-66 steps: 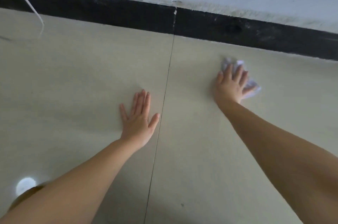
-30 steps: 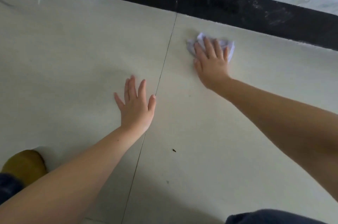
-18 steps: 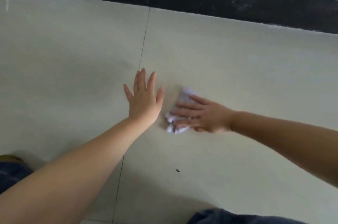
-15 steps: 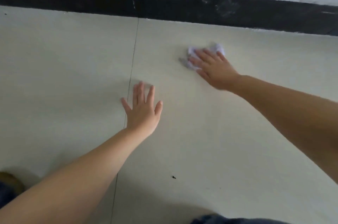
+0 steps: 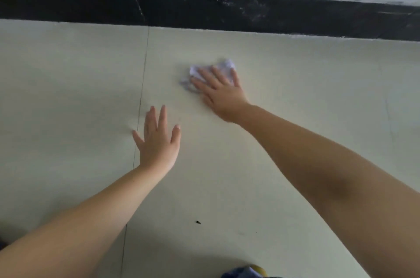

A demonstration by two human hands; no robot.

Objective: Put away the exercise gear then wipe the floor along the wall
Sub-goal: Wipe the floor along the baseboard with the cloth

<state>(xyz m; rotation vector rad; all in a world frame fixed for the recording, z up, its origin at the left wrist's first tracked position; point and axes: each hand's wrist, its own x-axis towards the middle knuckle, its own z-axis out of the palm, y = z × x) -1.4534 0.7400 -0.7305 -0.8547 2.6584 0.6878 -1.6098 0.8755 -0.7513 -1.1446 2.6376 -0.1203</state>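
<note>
A right hand (image 5: 221, 91) with flat fingers presses a crumpled white cloth (image 5: 223, 66) onto the pale tiled floor (image 5: 295, 96), now back near the black skirting board (image 5: 227, 12) after sweeping beside the flat, empty left hand (image 5: 158, 141); wiping appears underway.

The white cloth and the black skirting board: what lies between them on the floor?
Only bare floor tile between white cloth and black skirting board, in the head view.
</note>
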